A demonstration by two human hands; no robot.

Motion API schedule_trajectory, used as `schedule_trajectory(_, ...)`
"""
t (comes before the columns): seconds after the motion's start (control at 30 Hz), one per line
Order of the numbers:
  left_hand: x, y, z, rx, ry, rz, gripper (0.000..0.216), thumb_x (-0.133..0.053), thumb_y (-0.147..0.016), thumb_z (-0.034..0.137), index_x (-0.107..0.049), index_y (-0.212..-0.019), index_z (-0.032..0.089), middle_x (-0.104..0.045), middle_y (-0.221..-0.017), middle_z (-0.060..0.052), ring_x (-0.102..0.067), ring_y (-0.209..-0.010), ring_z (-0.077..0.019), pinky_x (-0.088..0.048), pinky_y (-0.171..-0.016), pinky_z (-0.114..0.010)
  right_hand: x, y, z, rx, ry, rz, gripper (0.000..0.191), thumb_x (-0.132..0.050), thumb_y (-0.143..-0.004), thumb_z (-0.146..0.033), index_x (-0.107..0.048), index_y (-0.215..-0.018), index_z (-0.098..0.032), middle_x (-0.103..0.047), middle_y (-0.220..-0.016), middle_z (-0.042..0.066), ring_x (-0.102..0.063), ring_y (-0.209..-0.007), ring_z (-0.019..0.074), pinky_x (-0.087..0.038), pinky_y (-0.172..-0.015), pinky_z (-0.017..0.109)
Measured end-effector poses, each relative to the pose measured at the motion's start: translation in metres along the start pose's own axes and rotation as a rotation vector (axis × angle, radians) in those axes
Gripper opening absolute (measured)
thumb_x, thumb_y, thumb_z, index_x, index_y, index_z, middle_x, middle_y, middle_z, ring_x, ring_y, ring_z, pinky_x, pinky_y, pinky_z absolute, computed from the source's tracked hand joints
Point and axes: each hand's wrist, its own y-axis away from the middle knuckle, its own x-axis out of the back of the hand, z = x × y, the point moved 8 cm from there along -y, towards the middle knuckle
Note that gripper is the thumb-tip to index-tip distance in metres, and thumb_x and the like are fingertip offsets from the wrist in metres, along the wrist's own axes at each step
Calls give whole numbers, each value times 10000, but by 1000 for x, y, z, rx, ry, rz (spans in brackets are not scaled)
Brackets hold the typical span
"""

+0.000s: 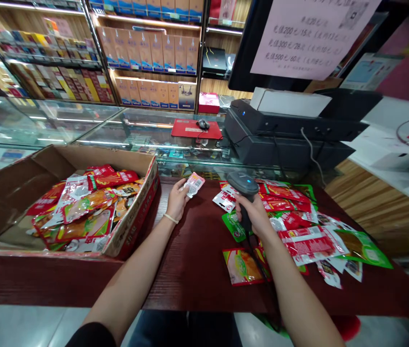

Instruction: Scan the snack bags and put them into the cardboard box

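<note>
My left hand (177, 200) pinches a small snack packet (194, 184) by its near edge, its printed side with a barcode turned up, just above the dark red table. A black handheld barcode scanner (242, 185) is gripped in my right hand (254, 214); a blue light glows on its top and its cable hangs past my forearm. The scanner and the packet are apart. Left of my arm, a cardboard box (150, 190) holds many red, white and orange snack packets (88, 205). Loose packets (311, 243) lie in a pile right of the scanner, partly behind my right arm.
Beyond the table (186, 270) runs a glass display counter (146, 130) with a red mouse pad (192, 128) and a mouse (202, 124). Black register equipment (294, 130) stands at the back right under a monitor with a pink sign (309, 38). Stocked shelves (146, 48) line the wall.
</note>
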Motion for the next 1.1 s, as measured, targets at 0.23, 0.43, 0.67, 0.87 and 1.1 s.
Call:
schedule_trajectory(0.23, 0, -2, -1, 7, 21, -37, 448, -747, -717, 243, -631, -1142, 160, -689, -1144, -94, -674, -941, -158, -509, -887, -292, -13, 7, 12, -171, 107, -173, 406, -750, -734, -445, -482, -977, -262, -522, -498, -97, -435, -340, 103, -337, -320, 204)
schedule_trajectory(0.43, 4, -6, -4, -7, 9, -36, 443, -743, -728, 241, -630, -1148, 159, -691, -1141, -95, -679, -921, -152, -512, -868, -278, -28, 15, 16, -188, 217, -317, 370, -741, -749, -415, -523, -1003, -257, -519, -511, -83, -440, -344, 106, -353, -302, 207)
schedule_trajectory(0.67, -3, -5, -3, -46, 27, -104, 489, -752, -717, 273, -629, -1173, 146, -669, -1202, -137, -663, -1020, -204, -511, -900, -327, -26, 16, 17, -208, 233, -303, 276, -711, -771, -429, -515, -773, -235, -493, -493, -64, -441, -333, 103, -349, -302, 220)
schedule_trajectory(0.87, 0, -4, 0, -6, 10, -26, 468, -749, -678, 241, -650, -1125, 150, -710, -1079, -91, -668, -863, -142, -507, -797, -255, -26, 17, 9, -180, 214, -298, 300, -726, -750, -436, -502, -784, -239, -491, -480, -71, -433, -339, 100, -347, -312, 215)
schedule_trajectory(1.1, -7, 3, 5, -120, -267, 41, 466, -726, -629, 254, -654, -1071, 125, -718, -968, -74, -641, -773, -144, -475, -705, -241, -15, 7, 9, -97, 69, -201, 361, -715, -748, -448, -456, -873, -230, -518, -502, -91, -433, -336, 88, -331, -314, 192)
